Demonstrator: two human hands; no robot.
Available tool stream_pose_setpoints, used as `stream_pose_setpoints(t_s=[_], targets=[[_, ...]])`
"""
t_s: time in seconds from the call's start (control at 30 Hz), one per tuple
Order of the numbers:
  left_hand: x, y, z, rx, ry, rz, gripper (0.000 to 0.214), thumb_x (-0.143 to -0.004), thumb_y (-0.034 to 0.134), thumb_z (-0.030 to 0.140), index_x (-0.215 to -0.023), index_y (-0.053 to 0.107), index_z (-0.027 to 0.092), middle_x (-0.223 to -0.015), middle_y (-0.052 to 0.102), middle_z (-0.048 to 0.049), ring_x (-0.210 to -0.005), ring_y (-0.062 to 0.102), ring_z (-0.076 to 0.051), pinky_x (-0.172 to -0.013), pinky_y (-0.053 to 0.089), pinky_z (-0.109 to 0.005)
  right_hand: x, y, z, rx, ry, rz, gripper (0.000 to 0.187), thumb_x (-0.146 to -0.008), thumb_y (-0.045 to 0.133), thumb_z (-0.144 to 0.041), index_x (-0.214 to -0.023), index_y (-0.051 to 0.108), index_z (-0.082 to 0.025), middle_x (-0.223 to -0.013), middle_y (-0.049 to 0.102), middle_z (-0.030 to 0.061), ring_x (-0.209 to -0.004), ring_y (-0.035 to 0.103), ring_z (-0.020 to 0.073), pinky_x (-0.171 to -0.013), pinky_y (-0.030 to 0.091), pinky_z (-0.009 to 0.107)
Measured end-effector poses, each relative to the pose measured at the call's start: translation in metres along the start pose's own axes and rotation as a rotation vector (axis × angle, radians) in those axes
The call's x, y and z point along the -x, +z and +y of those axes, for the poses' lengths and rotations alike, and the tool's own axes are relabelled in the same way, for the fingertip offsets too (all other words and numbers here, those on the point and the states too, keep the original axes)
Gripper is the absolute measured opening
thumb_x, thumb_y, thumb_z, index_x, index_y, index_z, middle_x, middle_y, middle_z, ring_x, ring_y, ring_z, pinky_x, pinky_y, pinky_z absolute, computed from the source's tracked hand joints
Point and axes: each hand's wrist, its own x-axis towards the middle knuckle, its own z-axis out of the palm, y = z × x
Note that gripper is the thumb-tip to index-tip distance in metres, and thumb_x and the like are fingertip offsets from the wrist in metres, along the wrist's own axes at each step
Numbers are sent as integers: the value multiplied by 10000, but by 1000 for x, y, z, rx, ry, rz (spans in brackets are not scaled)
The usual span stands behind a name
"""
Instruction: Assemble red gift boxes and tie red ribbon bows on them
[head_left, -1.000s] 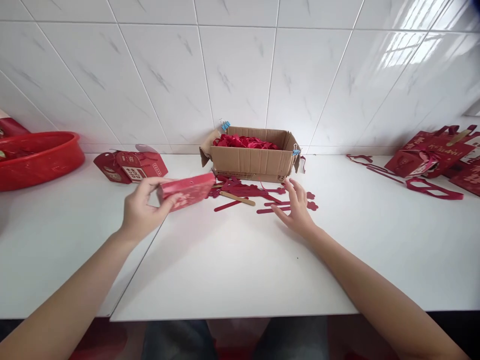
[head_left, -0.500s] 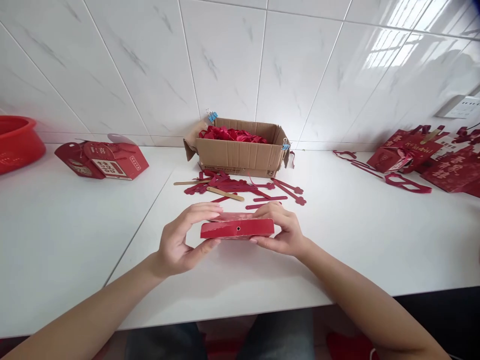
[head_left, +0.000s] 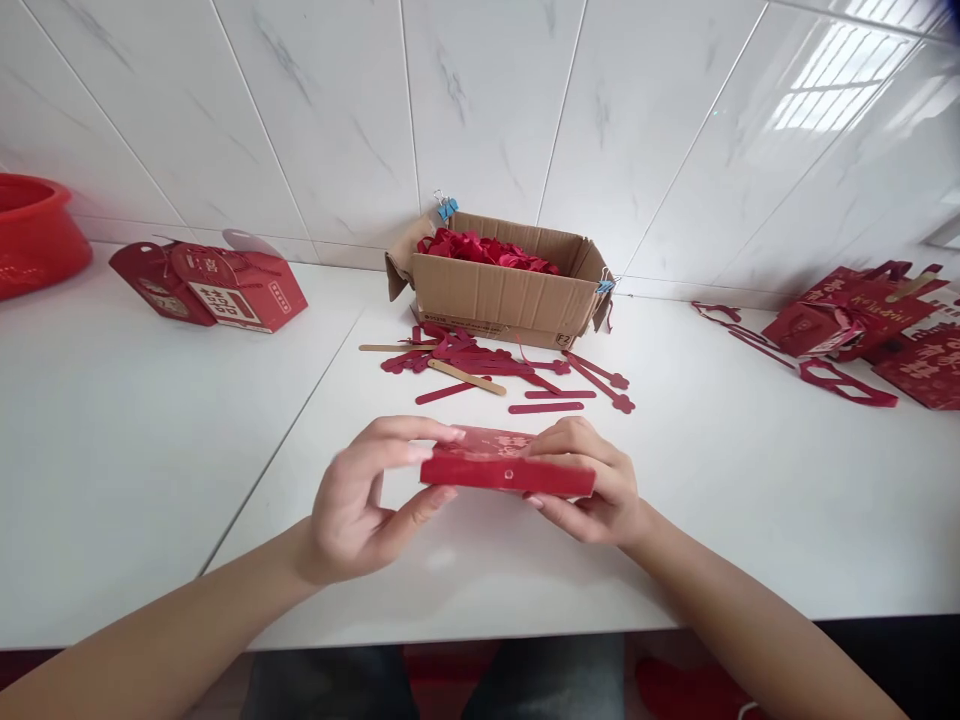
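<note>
Between my two hands is a red paper box [head_left: 495, 475], its narrow side with a small round hole turned toward me and pale lettering on its upper face. My left hand [head_left: 360, 505] grips the left end, fingers over the top and thumb below. At the other end, my right hand [head_left: 592, 485] pinches it the same way, its fingers covering part of the lettering. Just beyond lies a pile of dark red strips [head_left: 480, 355], some with flower-shaped ends, along with a gold strip [head_left: 466, 377].
Behind the strips stands an open cardboard box [head_left: 502, 295] with red ribbons [head_left: 487, 250], against the tiled wall. A folded red gift box [head_left: 217, 285] and a red basin [head_left: 37, 240] are on the left. More red gift boxes [head_left: 832, 310] and loose ribbon [head_left: 847, 385] lie right.
The red paper box has shifted slightly right and down in view and tilted, showing more lettering on top. Both hands keep their hold. The camera view has turned a little.
</note>
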Motion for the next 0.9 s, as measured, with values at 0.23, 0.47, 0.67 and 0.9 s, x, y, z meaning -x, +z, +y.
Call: stream_pose_setpoints(t_s=[0.23,0.47,0.67,0.9], targets=[[-3,-2,6,-115,49,-143,264,-868,523,61,-1073,633,184,-877,654,-73,-829,666,-176,-685,598,-289,-1,0,-3,-18,-15,-30,213,-792,653,-166,-1000,608,-175,-863,697,103,-752,644,214,-629,515,375],[-4,0,6,-168,18,-148,160,-916,570,261,-992,672,166,-902,659,-93,-796,656,-164,-677,581,-268,1,-5,8,-226,125,-111,333,-867,588,-500,-979,666,-196,-886,712,101,-807,668,219,-715,542,392],[-5,-1,-7,-74,28,-67,185,-853,629,143,-1020,704,170,-868,718,-84,-779,669,-179,-686,572,-308,-1,-29,86,426,895,-236,373,-959,402,-399,-1078,668,-165,-1104,672,111,-984,643,199,-888,510,344],[-4,-3,-16,-66,-116,51,347,-852,635,141,-1182,675,241,-976,719,-66,-840,668,-158,-714,571,-273,-15,-26,141,580,1056,-531,160,-787,617,-179,-859,754,-138,-922,712,122,-888,640,230,-790,474,304]])
